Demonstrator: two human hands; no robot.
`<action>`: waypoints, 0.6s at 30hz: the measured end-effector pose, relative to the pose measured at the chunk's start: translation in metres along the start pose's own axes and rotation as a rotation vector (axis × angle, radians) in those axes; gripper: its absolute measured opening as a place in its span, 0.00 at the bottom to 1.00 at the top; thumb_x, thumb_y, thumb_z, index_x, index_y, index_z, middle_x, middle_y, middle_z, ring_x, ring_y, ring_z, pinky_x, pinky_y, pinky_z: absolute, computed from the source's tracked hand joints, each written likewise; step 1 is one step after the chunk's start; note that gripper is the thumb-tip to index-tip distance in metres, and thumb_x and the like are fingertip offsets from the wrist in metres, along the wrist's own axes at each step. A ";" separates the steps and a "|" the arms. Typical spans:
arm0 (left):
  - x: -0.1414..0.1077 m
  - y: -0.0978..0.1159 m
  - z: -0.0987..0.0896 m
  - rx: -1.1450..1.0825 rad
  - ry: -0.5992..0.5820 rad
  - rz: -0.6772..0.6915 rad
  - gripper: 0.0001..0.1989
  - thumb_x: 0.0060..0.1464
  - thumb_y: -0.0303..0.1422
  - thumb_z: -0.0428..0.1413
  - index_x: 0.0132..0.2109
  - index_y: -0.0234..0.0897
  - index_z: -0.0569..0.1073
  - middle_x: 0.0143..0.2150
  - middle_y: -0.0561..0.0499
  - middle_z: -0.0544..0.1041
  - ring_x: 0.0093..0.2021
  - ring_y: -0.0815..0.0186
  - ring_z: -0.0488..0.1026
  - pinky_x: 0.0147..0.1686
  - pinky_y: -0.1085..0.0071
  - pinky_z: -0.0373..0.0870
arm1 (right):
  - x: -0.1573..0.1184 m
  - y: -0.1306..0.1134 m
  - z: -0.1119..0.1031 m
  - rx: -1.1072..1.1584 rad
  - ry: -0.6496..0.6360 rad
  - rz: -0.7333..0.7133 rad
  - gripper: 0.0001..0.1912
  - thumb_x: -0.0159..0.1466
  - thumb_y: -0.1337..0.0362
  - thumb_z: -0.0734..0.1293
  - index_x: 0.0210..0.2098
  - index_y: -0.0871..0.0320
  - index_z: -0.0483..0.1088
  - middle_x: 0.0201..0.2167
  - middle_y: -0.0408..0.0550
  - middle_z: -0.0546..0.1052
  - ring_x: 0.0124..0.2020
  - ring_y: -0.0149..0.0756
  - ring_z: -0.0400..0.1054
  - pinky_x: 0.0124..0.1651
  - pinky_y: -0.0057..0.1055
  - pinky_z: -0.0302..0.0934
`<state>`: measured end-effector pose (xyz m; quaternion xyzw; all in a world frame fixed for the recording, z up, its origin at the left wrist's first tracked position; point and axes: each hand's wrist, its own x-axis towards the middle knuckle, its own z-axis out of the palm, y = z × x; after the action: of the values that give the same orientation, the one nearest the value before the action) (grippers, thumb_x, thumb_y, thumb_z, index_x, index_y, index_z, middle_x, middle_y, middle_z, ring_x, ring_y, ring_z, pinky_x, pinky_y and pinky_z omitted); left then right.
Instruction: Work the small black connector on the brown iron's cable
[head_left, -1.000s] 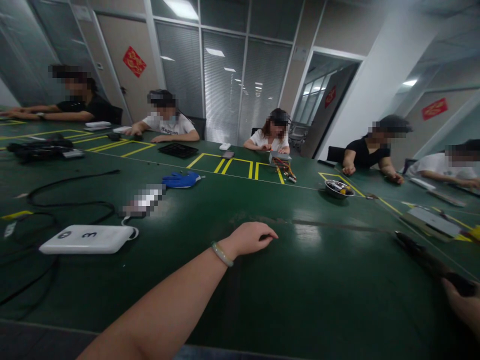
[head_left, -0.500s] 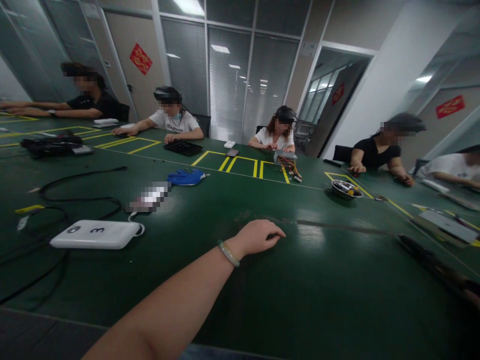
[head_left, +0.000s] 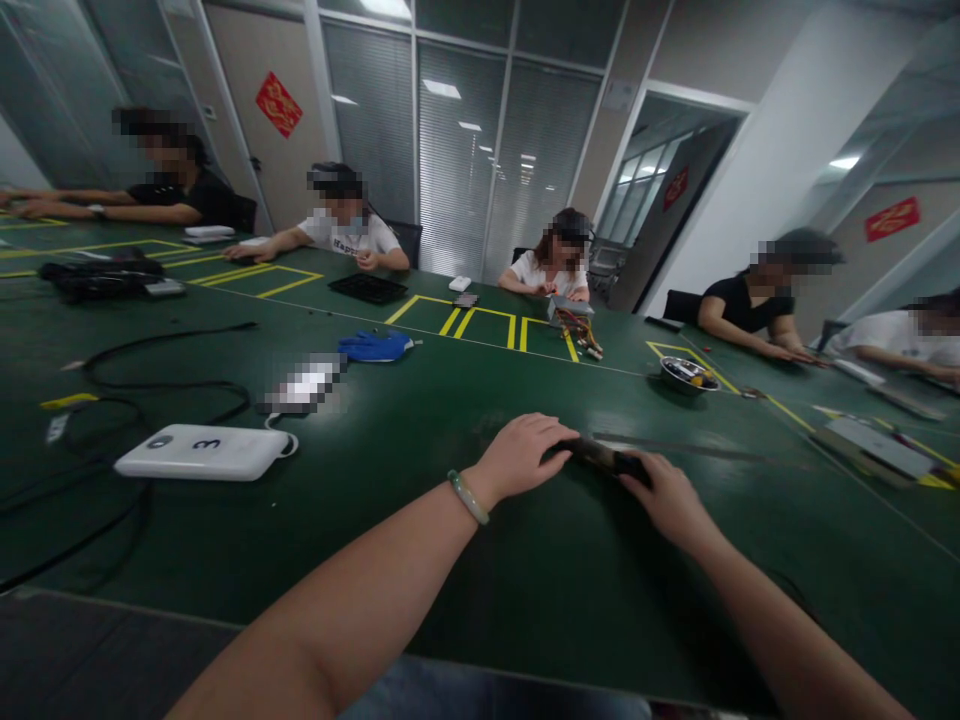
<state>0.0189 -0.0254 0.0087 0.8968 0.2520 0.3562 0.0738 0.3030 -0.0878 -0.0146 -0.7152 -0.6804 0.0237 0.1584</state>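
Well to the left of the dark tool (head_left: pixel 596 456), a bundle of black gear (head_left: pixel 101 278) lies on the green bench (head_left: pixel 427 420), farther from the wearer than the tool. Nearer than that bundle, and also well left of the tool, a black cable (head_left: pixel 169 391) curves across the surface. Next comes a white power bank (head_left: pixel 206 455) marked "3", left of the tool and roughly level with it. A pixelated device (head_left: pixel 306 384), joined to the power bank by a short white lead (head_left: pixel 291 440), lies left of the tool and a little beyond it. A black tray (head_left: pixel 367 288) sits left of the tool and far beyond it, and a blue glove (head_left: pixel 375 347) lies on the near side of that tray, also left of the tool.

The left hand (head_left: pixel 525 455), with a pale green bracelet (head_left: pixel 468 497) at the wrist, is at the tool's left end, its fingers and thumb pinching that end. Far beyond the tool stands a grey metal box (head_left: pixel 570 308) with coloured wires (head_left: pixel 581 330). The tool itself spans from one hand to the other, just above or on the bench; which, I cannot tell. The right hand (head_left: pixel 667 500) has its fingers and thumb closed around the tool's right end. To the right of the tool and beyond it is a metal bowl (head_left: pixel 688 384) holding small parts (head_left: pixel 690 372). A flat grey case (head_left: pixel 874 450) lies well right of the tool.
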 end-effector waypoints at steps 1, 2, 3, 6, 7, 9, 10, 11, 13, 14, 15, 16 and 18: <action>-0.001 0.000 -0.001 0.017 -0.002 -0.011 0.16 0.64 0.37 0.49 0.57 0.43 0.69 0.56 0.51 0.73 0.59 0.63 0.66 0.63 0.60 0.56 | 0.005 -0.037 0.010 0.007 -0.015 -0.063 0.21 0.67 0.58 0.61 0.57 0.54 0.65 0.54 0.54 0.67 0.53 0.49 0.62 0.56 0.44 0.56; -0.002 -0.002 -0.001 0.034 -0.006 -0.025 0.16 0.65 0.38 0.48 0.57 0.43 0.69 0.56 0.51 0.73 0.59 0.63 0.66 0.64 0.60 0.56 | 0.010 -0.071 0.019 0.011 -0.034 -0.118 0.20 0.67 0.60 0.61 0.57 0.55 0.64 0.54 0.54 0.67 0.53 0.49 0.61 0.57 0.43 0.55; -0.003 -0.004 -0.002 0.046 -0.011 -0.042 0.17 0.66 0.38 0.46 0.57 0.43 0.69 0.56 0.51 0.73 0.59 0.63 0.66 0.63 0.60 0.56 | 0.014 -0.102 0.028 0.000 -0.060 -0.160 0.20 0.67 0.62 0.60 0.58 0.58 0.64 0.56 0.55 0.66 0.55 0.49 0.60 0.58 0.44 0.54; -0.007 -0.013 -0.006 0.072 0.017 -0.141 0.19 0.68 0.37 0.40 0.56 0.41 0.70 0.55 0.51 0.74 0.56 0.64 0.68 0.60 0.62 0.60 | 0.022 -0.168 0.047 -0.069 -0.102 -0.207 0.26 0.65 0.69 0.59 0.63 0.66 0.59 0.61 0.64 0.59 0.59 0.56 0.54 0.61 0.49 0.49; -0.007 -0.016 -0.008 0.081 0.038 -0.181 0.20 0.68 0.37 0.39 0.56 0.40 0.71 0.54 0.50 0.74 0.55 0.64 0.69 0.59 0.62 0.62 | 0.025 -0.179 0.048 -0.061 -0.116 -0.219 0.29 0.64 0.69 0.60 0.64 0.68 0.57 0.62 0.66 0.56 0.60 0.58 0.52 0.61 0.50 0.48; -0.008 -0.021 -0.010 0.104 0.071 -0.235 0.21 0.68 0.39 0.38 0.56 0.39 0.70 0.54 0.49 0.74 0.55 0.63 0.70 0.58 0.62 0.63 | 0.030 -0.184 0.041 0.034 -0.171 -0.264 0.34 0.62 0.67 0.63 0.66 0.69 0.52 0.64 0.66 0.53 0.62 0.57 0.50 0.63 0.49 0.47; -0.008 -0.023 -0.010 0.118 0.081 -0.246 0.21 0.68 0.40 0.38 0.57 0.39 0.70 0.55 0.49 0.74 0.56 0.62 0.69 0.58 0.62 0.63 | 0.032 -0.177 0.034 0.106 -0.216 -0.285 0.36 0.62 0.65 0.64 0.67 0.68 0.50 0.64 0.65 0.54 0.63 0.54 0.51 0.63 0.47 0.48; -0.007 -0.024 -0.009 0.132 0.087 -0.252 0.22 0.68 0.41 0.38 0.58 0.39 0.68 0.57 0.48 0.73 0.57 0.62 0.68 0.58 0.62 0.63 | 0.034 -0.166 0.024 0.173 -0.267 -0.304 0.37 0.63 0.63 0.65 0.67 0.67 0.50 0.64 0.63 0.55 0.63 0.51 0.52 0.64 0.44 0.49; -0.006 -0.025 -0.007 0.160 0.092 -0.271 0.23 0.68 0.43 0.38 0.61 0.39 0.66 0.59 0.48 0.71 0.58 0.61 0.67 0.58 0.61 0.63 | 0.036 -0.133 0.003 0.230 -0.355 -0.292 0.34 0.65 0.57 0.64 0.66 0.65 0.54 0.62 0.60 0.58 0.62 0.47 0.54 0.63 0.40 0.50; -0.005 -0.025 -0.006 0.171 0.086 -0.283 0.24 0.68 0.44 0.38 0.61 0.39 0.66 0.58 0.48 0.72 0.57 0.61 0.68 0.56 0.61 0.63 | 0.037 -0.115 -0.008 0.198 -0.373 -0.250 0.31 0.66 0.54 0.64 0.64 0.63 0.59 0.61 0.59 0.61 0.60 0.48 0.56 0.62 0.40 0.52; -0.004 -0.025 -0.006 0.177 0.071 -0.295 0.24 0.68 0.45 0.37 0.59 0.39 0.68 0.56 0.48 0.73 0.55 0.60 0.69 0.55 0.61 0.65 | 0.037 -0.097 -0.016 0.149 -0.397 -0.189 0.27 0.66 0.52 0.63 0.59 0.62 0.65 0.58 0.58 0.65 0.57 0.48 0.60 0.60 0.39 0.54; -0.004 -0.025 -0.005 0.181 0.046 -0.302 0.25 0.68 0.45 0.36 0.56 0.39 0.70 0.53 0.48 0.75 0.52 0.60 0.71 0.52 0.62 0.66 | 0.037 -0.082 -0.022 0.118 -0.461 -0.117 0.23 0.67 0.52 0.62 0.53 0.62 0.70 0.52 0.58 0.70 0.52 0.47 0.66 0.55 0.38 0.59; -0.002 -0.023 -0.006 0.194 -0.005 -0.311 0.26 0.68 0.45 0.35 0.49 0.39 0.75 0.46 0.49 0.78 0.45 0.61 0.74 0.48 0.63 0.68 | 0.035 -0.063 -0.026 0.140 -0.618 0.012 0.21 0.69 0.50 0.59 0.43 0.61 0.73 0.40 0.56 0.75 0.39 0.42 0.72 0.41 0.33 0.65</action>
<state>0.0044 -0.0066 0.0043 0.8506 0.4208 0.3125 0.0419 0.2513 -0.0565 0.0328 -0.6656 -0.6887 0.2875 -0.0071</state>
